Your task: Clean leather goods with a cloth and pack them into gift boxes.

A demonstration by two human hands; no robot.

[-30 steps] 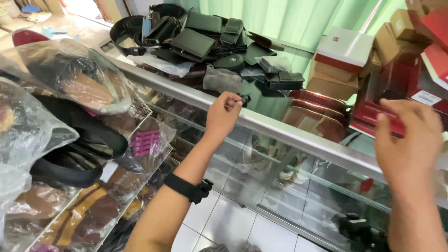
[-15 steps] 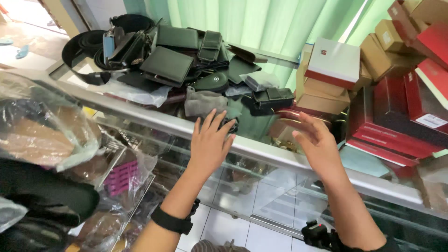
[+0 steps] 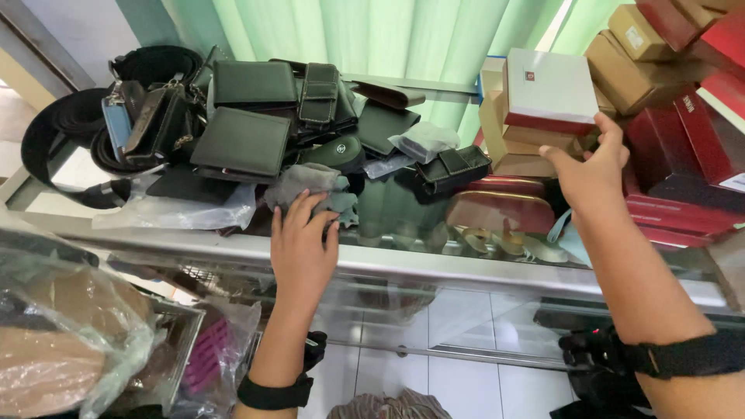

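My left hand [image 3: 301,242] lies flat on the glass counter top [image 3: 434,233], fingers spread and touching a crumpled grey cloth pouch [image 3: 310,183]. Behind it is a heap of dark green and black wallets [image 3: 242,140] and a small black clasp case [image 3: 452,167]. My right hand [image 3: 591,172] reaches to the right, its fingers against the lower side of a white and red box [image 3: 549,91] that sits on a stack of tan boxes [image 3: 521,147]. I cannot tell whether it grips the box.
Coiled black belts [image 3: 74,128] lie at the counter's left end. Red and brown boxes [image 3: 683,132] are stacked at the right. Plastic-wrapped goods [image 3: 70,334] hang at the lower left. A metal rail [image 3: 466,268] edges the counter; green curtains [image 3: 372,35] hang behind.
My left hand has slid forward onto the grey pouch. My right hand has moved up and right from the counter to the white and red box. The view has shifted forward.
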